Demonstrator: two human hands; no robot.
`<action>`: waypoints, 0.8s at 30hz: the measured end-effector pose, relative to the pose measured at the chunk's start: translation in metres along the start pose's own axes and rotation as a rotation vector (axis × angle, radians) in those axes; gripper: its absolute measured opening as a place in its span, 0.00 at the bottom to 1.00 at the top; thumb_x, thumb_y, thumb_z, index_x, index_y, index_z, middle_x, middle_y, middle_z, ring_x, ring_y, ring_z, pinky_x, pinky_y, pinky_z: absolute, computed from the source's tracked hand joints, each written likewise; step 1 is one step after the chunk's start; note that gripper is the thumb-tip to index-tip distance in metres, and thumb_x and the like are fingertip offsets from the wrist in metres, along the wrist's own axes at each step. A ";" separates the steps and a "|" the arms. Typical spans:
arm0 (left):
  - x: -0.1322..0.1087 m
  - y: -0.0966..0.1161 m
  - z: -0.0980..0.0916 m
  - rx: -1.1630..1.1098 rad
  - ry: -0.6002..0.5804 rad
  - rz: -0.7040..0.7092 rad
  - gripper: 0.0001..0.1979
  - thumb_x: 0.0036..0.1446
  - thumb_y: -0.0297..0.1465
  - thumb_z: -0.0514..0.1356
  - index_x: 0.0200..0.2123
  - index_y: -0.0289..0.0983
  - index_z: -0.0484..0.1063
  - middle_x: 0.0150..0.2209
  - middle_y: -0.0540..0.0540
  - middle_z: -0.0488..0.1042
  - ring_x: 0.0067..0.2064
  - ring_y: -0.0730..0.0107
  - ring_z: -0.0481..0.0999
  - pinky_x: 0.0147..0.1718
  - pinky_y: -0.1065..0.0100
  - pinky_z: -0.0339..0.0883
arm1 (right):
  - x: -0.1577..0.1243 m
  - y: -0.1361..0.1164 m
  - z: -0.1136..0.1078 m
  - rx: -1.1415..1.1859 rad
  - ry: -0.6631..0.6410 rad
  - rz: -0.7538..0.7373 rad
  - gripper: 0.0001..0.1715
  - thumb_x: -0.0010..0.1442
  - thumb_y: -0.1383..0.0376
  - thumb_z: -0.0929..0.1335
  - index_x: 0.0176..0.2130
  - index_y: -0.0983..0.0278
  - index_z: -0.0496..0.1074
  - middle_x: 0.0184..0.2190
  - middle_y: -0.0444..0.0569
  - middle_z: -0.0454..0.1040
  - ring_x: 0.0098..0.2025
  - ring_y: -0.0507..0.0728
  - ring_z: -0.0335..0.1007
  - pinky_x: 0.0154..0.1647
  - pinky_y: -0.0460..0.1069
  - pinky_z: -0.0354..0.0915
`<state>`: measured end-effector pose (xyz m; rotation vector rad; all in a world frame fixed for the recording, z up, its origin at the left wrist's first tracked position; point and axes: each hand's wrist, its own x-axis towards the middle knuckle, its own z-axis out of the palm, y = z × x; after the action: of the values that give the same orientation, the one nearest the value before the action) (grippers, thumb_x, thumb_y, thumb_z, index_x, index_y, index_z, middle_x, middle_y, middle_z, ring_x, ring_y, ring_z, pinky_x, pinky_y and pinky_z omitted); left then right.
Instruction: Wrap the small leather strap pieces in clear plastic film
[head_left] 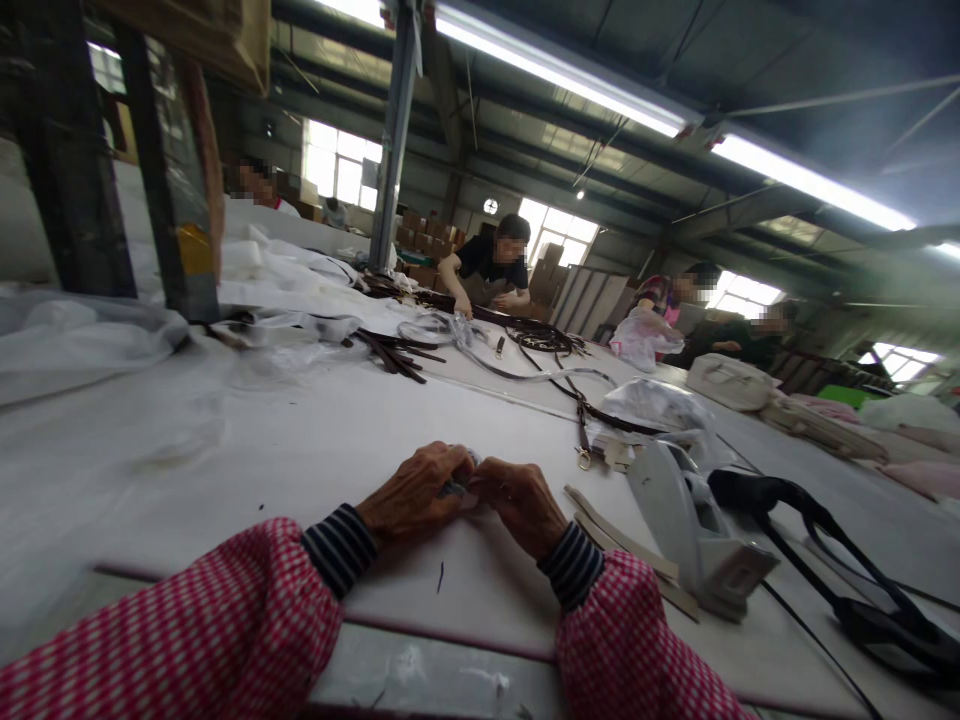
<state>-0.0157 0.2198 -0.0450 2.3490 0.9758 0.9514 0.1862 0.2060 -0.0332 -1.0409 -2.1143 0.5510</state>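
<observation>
My left hand [417, 492] and my right hand [523, 503] meet over the white tabletop, fingers bent and pinching. Between their fingertips is a small greyish, shiny piece [454, 487], mostly covered by the fingers; its kind cannot be made out. Both hands are closed and nearly touching each other. Just right of my right hand lie pale beige strips [600, 520]. Beside them stands a white tape dispenser [679, 525]. A dark strap with a metal buckle [583, 430] lies beyond my right hand.
Crumpled clear plastic [660, 402] and coiled dark straps [551, 338] lie farther back. At right is a black looped frame with a cable [795, 500]. White sheeting [97, 330] covers the left. A co-worker [491, 262] leans over the far side; other people work behind.
</observation>
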 end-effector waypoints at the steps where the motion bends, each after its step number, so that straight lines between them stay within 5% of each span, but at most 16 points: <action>1: 0.000 0.000 -0.001 -0.049 0.012 -0.042 0.10 0.55 0.27 0.59 0.41 0.40 0.66 0.39 0.46 0.74 0.41 0.58 0.73 0.41 0.62 0.62 | 0.003 0.002 0.000 0.055 0.008 0.036 0.06 0.61 0.69 0.69 0.35 0.63 0.79 0.28 0.44 0.78 0.30 0.53 0.73 0.34 0.46 0.64; 5: 0.002 -0.001 -0.002 -0.168 0.077 -0.121 0.10 0.57 0.25 0.56 0.41 0.43 0.63 0.35 0.50 0.74 0.36 0.62 0.74 0.37 0.66 0.60 | 0.013 0.011 0.004 0.225 -0.007 0.134 0.04 0.56 0.65 0.71 0.30 0.64 0.76 0.23 0.43 0.74 0.27 0.52 0.68 0.30 0.46 0.63; 13: 0.007 0.000 0.002 -0.274 0.247 -0.142 0.05 0.54 0.26 0.60 0.31 0.40 0.75 0.29 0.50 0.77 0.34 0.64 0.75 0.36 0.68 0.62 | 0.018 0.018 0.012 0.270 0.024 0.210 0.08 0.52 0.64 0.73 0.31 0.63 0.71 0.23 0.40 0.71 0.24 0.50 0.65 0.24 0.44 0.60; 18: 0.009 0.001 0.004 -0.293 0.242 -0.117 0.07 0.54 0.25 0.60 0.31 0.40 0.78 0.31 0.50 0.79 0.35 0.64 0.75 0.37 0.67 0.62 | 0.021 0.021 0.013 0.330 -0.017 0.234 0.11 0.50 0.65 0.74 0.36 0.62 0.73 0.24 0.38 0.70 0.22 0.49 0.62 0.21 0.44 0.57; 24: 0.009 0.000 0.002 -0.167 0.229 -0.058 0.03 0.58 0.30 0.63 0.32 0.40 0.76 0.36 0.46 0.73 0.45 0.58 0.72 0.47 0.60 0.63 | 0.018 0.019 0.015 0.231 0.046 0.127 0.10 0.54 0.62 0.73 0.26 0.65 0.75 0.23 0.41 0.66 0.26 0.50 0.59 0.28 0.46 0.58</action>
<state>-0.0096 0.2263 -0.0421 2.0968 1.0016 1.2485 0.1766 0.2310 -0.0481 -1.0493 -1.9013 0.8048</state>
